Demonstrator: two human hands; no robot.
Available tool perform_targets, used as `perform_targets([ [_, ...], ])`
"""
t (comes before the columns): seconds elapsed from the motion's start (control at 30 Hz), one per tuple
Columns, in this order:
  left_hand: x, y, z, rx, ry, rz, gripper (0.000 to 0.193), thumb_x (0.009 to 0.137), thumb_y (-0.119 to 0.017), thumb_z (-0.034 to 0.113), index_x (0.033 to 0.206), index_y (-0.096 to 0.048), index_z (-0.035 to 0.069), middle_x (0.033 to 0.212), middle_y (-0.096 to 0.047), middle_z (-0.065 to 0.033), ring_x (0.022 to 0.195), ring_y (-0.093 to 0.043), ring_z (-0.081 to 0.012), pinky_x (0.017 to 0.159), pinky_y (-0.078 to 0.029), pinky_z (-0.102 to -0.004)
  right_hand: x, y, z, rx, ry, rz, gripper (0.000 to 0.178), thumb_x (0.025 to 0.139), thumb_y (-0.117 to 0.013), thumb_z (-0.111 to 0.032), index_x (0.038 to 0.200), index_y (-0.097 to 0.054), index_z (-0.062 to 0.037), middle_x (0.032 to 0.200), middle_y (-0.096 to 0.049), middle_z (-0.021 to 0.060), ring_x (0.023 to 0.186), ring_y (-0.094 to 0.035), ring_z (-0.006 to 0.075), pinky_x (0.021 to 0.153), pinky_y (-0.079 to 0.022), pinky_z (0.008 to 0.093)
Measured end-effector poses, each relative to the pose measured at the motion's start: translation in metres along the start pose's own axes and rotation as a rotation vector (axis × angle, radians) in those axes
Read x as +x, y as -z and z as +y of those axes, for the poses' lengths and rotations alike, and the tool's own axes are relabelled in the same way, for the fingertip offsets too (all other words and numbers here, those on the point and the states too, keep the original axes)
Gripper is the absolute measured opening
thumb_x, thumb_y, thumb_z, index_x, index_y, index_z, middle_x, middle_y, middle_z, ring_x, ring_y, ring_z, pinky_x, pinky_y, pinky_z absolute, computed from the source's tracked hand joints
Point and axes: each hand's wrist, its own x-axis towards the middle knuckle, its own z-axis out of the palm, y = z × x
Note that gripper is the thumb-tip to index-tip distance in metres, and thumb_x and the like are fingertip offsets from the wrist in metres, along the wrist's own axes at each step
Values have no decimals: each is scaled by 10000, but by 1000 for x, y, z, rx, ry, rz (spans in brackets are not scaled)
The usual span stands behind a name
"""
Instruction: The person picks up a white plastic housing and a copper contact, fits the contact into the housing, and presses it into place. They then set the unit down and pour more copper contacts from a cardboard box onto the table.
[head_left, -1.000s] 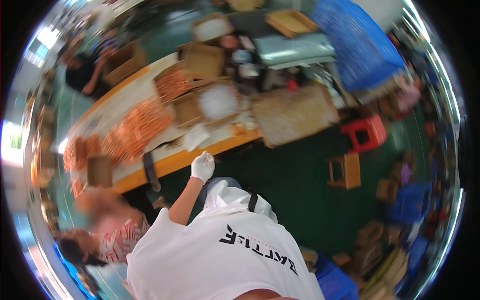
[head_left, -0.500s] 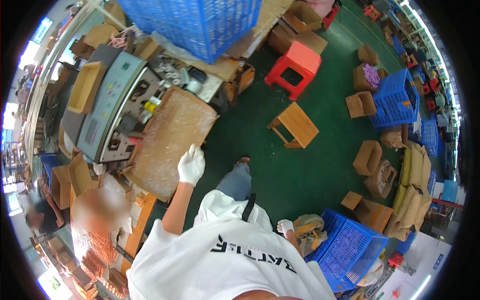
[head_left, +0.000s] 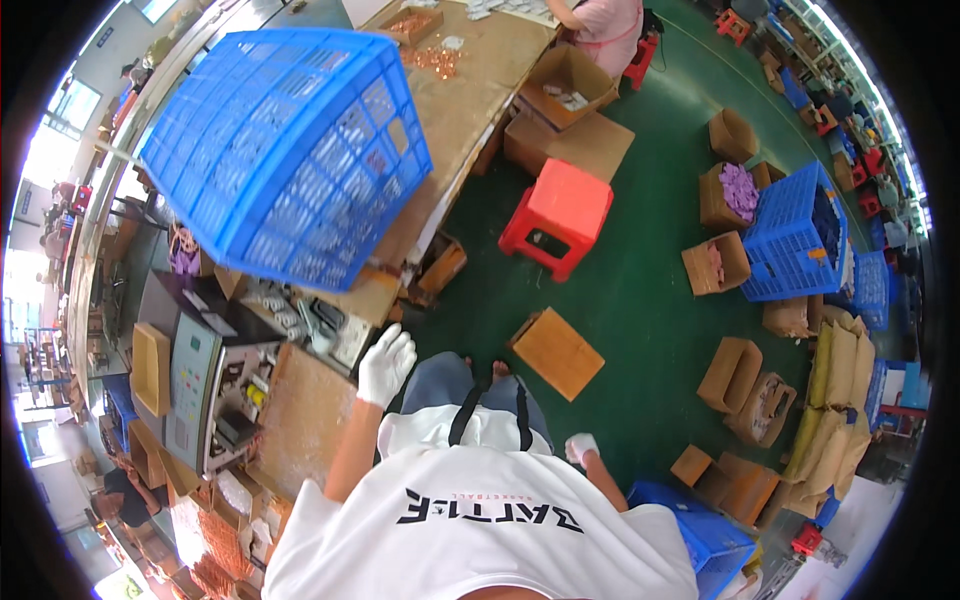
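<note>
My left hand [head_left: 387,365], in a white glove, is held out in front of me with its fingers stretched out and nothing in it. It is nearest to the corner of the workbench, where a machine with a pale green panel [head_left: 190,385] stands beside a shallow cardboard tray [head_left: 305,410]. A large blue plastic crate [head_left: 300,160] filled with pale items stands on the table ahead and to the left. My right hand [head_left: 580,448], also gloved in white, hangs low at my right side over the green floor. Its fingers are too small and blurred to read.
A red plastic stool [head_left: 560,215] and a wooden stool [head_left: 558,353] stand on the floor ahead. Blue crates [head_left: 795,235], cardboard boxes [head_left: 730,375] and stacked sacks [head_left: 830,400] line the right side. A seated person in pink [head_left: 605,35] works at the table's far end.
I have moved forward along the bench. The large crate and table now show more fully, while the machine and tray have slid back and left. My left hand stays raised with nothing in it.
</note>
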Motion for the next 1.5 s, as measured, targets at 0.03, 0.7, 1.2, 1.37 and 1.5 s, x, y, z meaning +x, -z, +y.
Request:
perform_targets([
  [0.03,0,-13,4,115,-29,24,464,980,-560,224,1385,-466,18,1232,-607,-145,1029,-634,-276,876,-547,-397,-9,8,-73,51,56,-130,306,870,-498,-168,570,-553,-139,515,-504,43,369,-463,203,337,-332,389],
  [0.7,331,-259,35,1588,-398,-175,242,885,-560,177,1076,-665,72,1096,-640,-141,1061,-615,-326,922,-490,-414,-22,-68,-901,-1003,1010,298,226,849,-670,-277,975,-699,-91,986,-712,181,961,-676,354,847,-522,445],
  [1.2,490,-265,9,2064,-100,315,820,723,-756,226,1476,-435,172,1599,-171,-256,1460,-175,-487,1191,-196,-570,119,-104,-1122,-980,1443,772,342,743,-712,-83,1035,-537,-104,1019,-544,136,970,-544,357,844,-436,471],
  [1.37,516,-274,15,2098,72,246,892,730,-759,306,1524,-359,236,1609,-138,-258,1466,-137,-499,1184,-168,-595,127,-92,-1132,-1045,1472,777,325,757,-703,-122,1032,-529,-114,1023,-544,129,955,-543,347,819,-434,479],
  [1.5,532,-285,15,2221,209,320,991,712,-772,457,1559,-279,311,1630,-108,-226,1481,-89,-491,1179,-71,-633,126,-95,-1138,-1005,1533,760,317,750,-686,-85,1032,-541,-99,1024,-550,134,969,-538,350,829,-428,474],
])
